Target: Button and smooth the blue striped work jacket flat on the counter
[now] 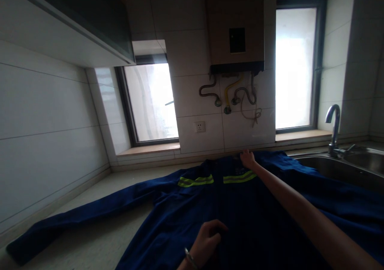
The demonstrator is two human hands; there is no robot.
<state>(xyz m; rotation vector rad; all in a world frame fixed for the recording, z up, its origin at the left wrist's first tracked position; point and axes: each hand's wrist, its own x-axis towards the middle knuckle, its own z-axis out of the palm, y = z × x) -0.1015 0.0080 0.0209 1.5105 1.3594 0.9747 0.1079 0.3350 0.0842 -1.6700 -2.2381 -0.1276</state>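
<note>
A dark blue work jacket [186, 210] with yellow-green reflective stripes lies spread over the countertop, its front facing up and its collar end toward the wall. One sleeve stretches out to the left. My right hand [247, 159] reaches to the jacket's top edge near the collar, its fingers bent onto the cloth. Lower down, my left hand [208, 238], with a bracelet [189, 257] at the wrist, is over the jacket's front near the middle. Its index finger curves forward, with a gap to the thumb. Dim light hides the fingertip contact there.
At the right, a steel sink [315, 164] with a curved faucet [335, 122] adjoins the pale countertop [99, 226]. A water heater [237, 26] with hoses hangs on the tiled wall, above a socket [199, 127]. An overhead cabinet [75, 18] juts out at upper left.
</note>
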